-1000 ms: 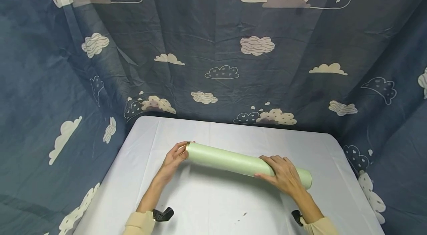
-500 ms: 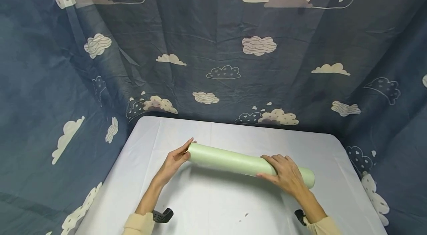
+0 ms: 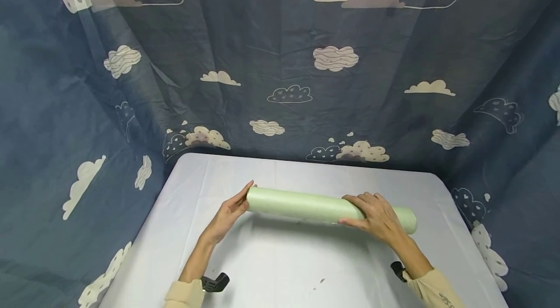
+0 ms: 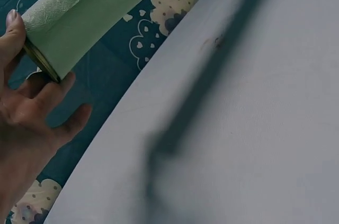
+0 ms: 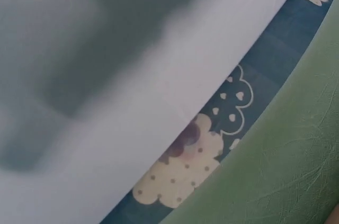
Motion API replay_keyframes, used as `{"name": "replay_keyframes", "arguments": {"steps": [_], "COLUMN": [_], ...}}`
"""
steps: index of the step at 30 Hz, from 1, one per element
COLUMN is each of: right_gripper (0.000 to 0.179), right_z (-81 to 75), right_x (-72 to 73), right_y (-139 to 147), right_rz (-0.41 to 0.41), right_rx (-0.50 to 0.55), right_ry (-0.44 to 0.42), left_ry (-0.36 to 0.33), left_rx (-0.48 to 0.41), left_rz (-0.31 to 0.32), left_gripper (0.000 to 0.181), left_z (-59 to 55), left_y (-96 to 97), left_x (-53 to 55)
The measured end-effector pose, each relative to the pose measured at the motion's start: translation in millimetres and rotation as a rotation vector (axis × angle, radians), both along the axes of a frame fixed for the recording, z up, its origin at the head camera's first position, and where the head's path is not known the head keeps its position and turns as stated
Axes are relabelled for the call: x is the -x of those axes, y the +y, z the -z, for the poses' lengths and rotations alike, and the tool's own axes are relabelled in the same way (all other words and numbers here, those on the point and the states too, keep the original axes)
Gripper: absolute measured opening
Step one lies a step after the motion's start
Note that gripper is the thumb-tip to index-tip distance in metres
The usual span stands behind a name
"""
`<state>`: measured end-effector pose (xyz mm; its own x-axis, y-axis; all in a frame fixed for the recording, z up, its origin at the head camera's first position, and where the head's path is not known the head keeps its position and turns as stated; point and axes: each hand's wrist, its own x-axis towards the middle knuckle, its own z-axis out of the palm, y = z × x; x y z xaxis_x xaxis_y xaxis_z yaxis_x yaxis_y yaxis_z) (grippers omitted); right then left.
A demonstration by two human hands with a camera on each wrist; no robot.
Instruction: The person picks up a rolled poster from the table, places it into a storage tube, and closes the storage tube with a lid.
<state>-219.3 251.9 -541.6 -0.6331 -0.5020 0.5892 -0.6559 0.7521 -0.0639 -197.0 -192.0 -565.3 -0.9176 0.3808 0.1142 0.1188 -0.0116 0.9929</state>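
A long light green roll (image 3: pixel 297 205) of embossed sheet material, perhaps wallpaper, is held lengthwise over the white table, its shadow below it. My left hand (image 3: pixel 227 213) holds the roll's left end, fingers spread around the rim. In the left wrist view, that hand (image 4: pixel 32 97) has its fingertips on the edge of the roll (image 4: pixel 79 12), where a thin dark rim shows. Toward the other end, my right hand (image 3: pixel 374 215) grips the roll from above, thumb on the near side. Mostly the roll's creased surface (image 5: pixel 286 155) fills the right wrist view's corner; the right hand is barely visible there.
The white-covered table (image 3: pixel 271 269) carries a few small dark specks (image 3: pixel 322 280) near the front. A dark blue curtain (image 3: pixel 245 41) with cloud prints surrounds its back and sides. Black wrist-worn mounts (image 3: pixel 215 282) stick out from both wrists.
The roll's right end has risen with the right hand, so the roll lies more level in the head view. My left fingers have straightened along the left end, whose rim is now turned from view.
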Motion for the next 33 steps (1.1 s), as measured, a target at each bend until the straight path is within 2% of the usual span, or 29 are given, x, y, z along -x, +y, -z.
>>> {"name": "replay_keyframes", "arguments": {"steps": [6,10,13,16,20,23,26,30,33], "right_gripper": [0.067,0.069,0.070,0.070,0.072,0.075,0.073,0.067,0.064], "right_z": [6.9,11.2,13.2,14.6,15.1,14.8,15.6,16.6,13.0], "right_x": [-3.4,-5.4,-5.0,-4.6,-4.2,-2.9,-1.7,-1.3,-2.9], "right_y": [3.1,4.7,4.7,2.7,-1.4,-4.8,-8.7,-11.9,-12.2], "right_rz": [-0.009,-0.012,-0.016,-0.033,-0.038,-0.033,-0.048,-0.060,-0.068], "right_rx": [-0.015,-0.011,0.001,-0.010,-0.011,-0.003,-0.016,-0.028,-0.030], "right_ry": [-0.019,-0.028,-0.033,-0.034,-0.022,-0.019,-0.035,-0.085,-0.143], "left_ry": [-0.006,0.007,0.019,0.049,0.110,0.126,0.094,0.031,0.007], "left_rx": [0.070,0.187,0.311,0.402,0.449,0.448,0.393,0.243,0.143], "left_rz": [-0.013,-0.061,-0.109,-0.189,-0.282,-0.285,-0.262,-0.272,-0.280], "left_gripper": [0.057,0.060,0.064,0.066,0.063,0.062,0.068,0.076,0.071], "left_z": [1.5,2.8,4.6,6.9,10.3,13.2,13.3,10.8,10.0], "left_y": [7.8,19.6,27.9,33.8,37.9,36.6,31.8,26.0,24.4], "left_x": [-6.4,-12.9,-19.0,-24.5,-27.3,-28.7,-31.5,-31.1,-29.1]}}
